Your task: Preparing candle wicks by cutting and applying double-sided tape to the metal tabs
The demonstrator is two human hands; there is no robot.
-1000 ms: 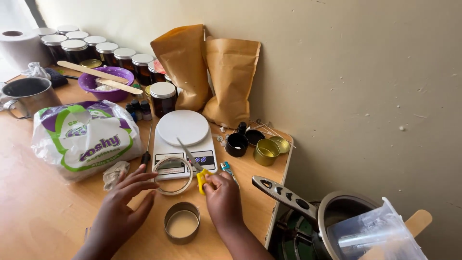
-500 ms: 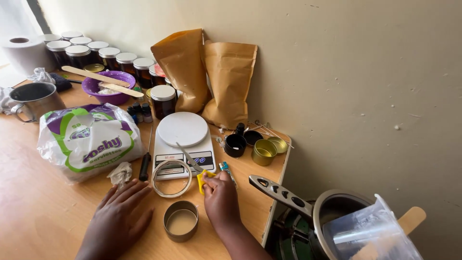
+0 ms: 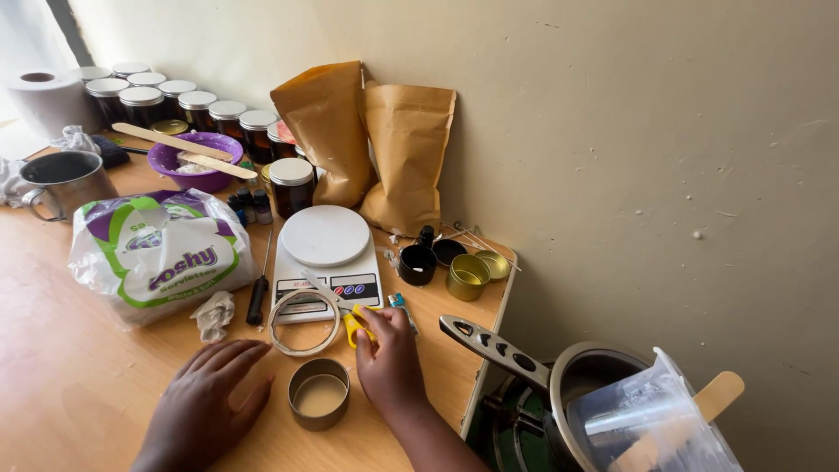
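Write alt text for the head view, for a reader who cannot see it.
A person's right hand grips yellow-handled scissors beside a white kitchen scale, while the left hand lies flat on the wooden table. A small round tin sits between the hands; jars, two brown paper bags and a napkin pack stand behind.

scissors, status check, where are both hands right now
Right hand fingers on the yellow-handled scissors by the scale. Left hand flat on the table, empty. Round tin sits between both hands.

Bare hands (image 3: 389, 367), no sleeves, no rings
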